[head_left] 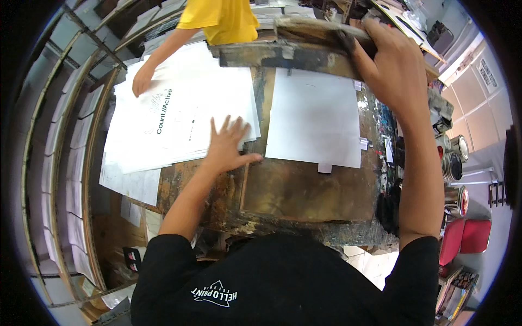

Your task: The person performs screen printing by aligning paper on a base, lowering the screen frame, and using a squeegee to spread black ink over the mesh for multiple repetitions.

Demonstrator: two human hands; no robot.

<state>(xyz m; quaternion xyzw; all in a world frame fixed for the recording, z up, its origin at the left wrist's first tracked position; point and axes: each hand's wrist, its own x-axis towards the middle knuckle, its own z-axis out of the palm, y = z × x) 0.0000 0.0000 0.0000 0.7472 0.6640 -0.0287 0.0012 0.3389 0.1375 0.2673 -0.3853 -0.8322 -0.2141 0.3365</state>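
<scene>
Here, the right hand [394,65] grips the raised, ink-stained wooden screen frame [304,41] while the left hand [228,145] lies flat, fingers spread, on the stack of printed sheets [179,117]; a slipping frame could drop and smear the blank sheet [315,117] beneath.

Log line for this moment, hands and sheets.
left hand: flat on printed sheet stack | right hand: gripping raised frame edge | blank sheet: on stained board
</scene>
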